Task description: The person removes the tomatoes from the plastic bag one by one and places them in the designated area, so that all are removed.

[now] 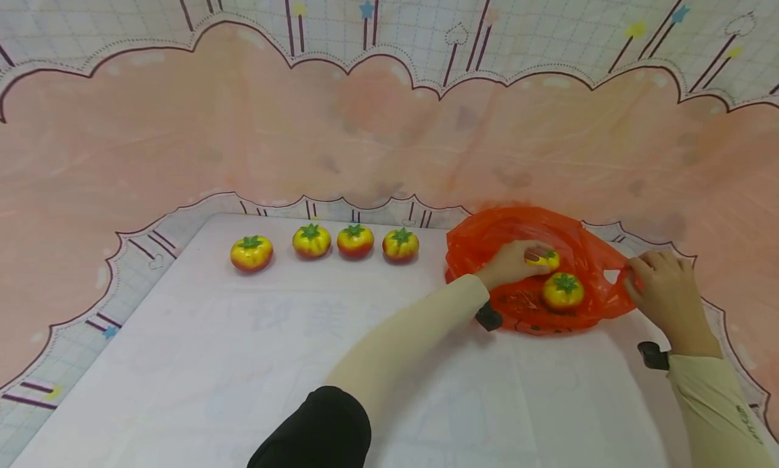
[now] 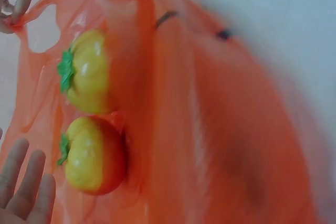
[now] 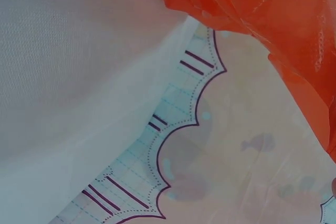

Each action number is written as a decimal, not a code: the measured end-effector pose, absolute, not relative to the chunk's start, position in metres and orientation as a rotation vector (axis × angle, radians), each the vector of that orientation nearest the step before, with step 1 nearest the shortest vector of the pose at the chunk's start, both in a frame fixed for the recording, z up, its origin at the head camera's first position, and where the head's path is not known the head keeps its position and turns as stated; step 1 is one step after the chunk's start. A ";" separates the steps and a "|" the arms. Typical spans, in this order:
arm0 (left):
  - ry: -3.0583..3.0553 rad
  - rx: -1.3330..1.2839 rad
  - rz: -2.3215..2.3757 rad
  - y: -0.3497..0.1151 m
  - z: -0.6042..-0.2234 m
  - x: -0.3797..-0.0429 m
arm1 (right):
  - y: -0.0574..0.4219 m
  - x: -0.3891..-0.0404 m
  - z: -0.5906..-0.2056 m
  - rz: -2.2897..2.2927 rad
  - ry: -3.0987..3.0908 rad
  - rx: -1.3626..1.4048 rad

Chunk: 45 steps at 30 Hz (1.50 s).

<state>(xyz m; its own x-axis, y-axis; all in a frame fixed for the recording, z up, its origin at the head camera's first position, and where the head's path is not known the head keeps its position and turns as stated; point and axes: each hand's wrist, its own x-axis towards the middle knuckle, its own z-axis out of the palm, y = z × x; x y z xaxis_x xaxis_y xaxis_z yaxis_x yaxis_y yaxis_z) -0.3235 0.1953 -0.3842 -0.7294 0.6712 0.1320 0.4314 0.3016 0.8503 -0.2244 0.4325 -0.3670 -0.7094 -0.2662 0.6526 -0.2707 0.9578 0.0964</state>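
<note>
An orange-red plastic bag (image 1: 475, 241) lies on the table with two yellow-red persimmons with green leafy tops on it, a nearer persimmon (image 1: 562, 293) and a farther persimmon (image 1: 552, 260). My left hand (image 1: 513, 262) is over the bag beside the farther one. In the left wrist view, the fingers of that hand (image 2: 26, 192) are straight and apart from both persimmons. At the bag's right end, my right hand (image 1: 666, 295) pinches a handle loop. The right wrist view shows mostly tablecloth and part of the bag (image 3: 294, 9).
Several more persimmons stand in a row at the table's back left, among them the leftmost persimmon (image 1: 251, 253) and the rightmost persimmon (image 1: 400, 246). A white cloth (image 1: 243, 360) covers the table. Patterned peach fabric (image 1: 274, 130) surrounds its back and sides.
</note>
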 end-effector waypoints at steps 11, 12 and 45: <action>2.332 0.860 1.439 0.216 -0.406 -0.311 | 0.431 -0.223 -0.368 0.019 -2.410 0.360; 2.331 0.856 1.444 0.218 -0.407 -0.310 | 0.431 -0.223 -0.368 0.020 -2.411 0.360; 2.458 0.607 1.309 0.241 -0.429 -0.297 | 0.432 -0.220 -0.371 0.010 -2.419 0.344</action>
